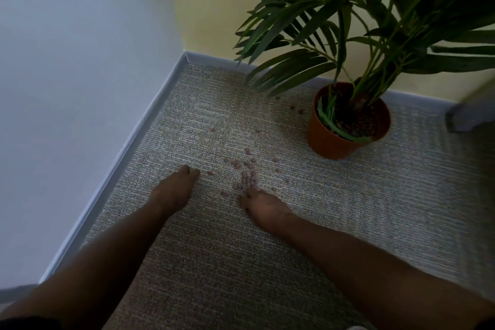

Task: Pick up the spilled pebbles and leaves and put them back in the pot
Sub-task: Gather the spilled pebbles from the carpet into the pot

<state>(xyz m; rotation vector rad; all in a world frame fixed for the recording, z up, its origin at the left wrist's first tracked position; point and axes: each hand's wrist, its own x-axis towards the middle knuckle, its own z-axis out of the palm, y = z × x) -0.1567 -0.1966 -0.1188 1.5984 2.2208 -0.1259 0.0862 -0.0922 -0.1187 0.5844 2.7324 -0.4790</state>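
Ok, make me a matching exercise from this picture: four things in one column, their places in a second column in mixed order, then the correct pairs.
Things:
1. pot
2. pebble cluster
3. left hand
4. right hand

Places:
A. on the carpet nearer the blue-grey wall, fingertips pointing toward the corner
B. fingertips at the near edge of the densest pebbles
C. upright by the yellow wall, holding the plant
D. on the carpet between the two hands and the pot

Pairs: 1-C, 2-D, 3-A, 4-B
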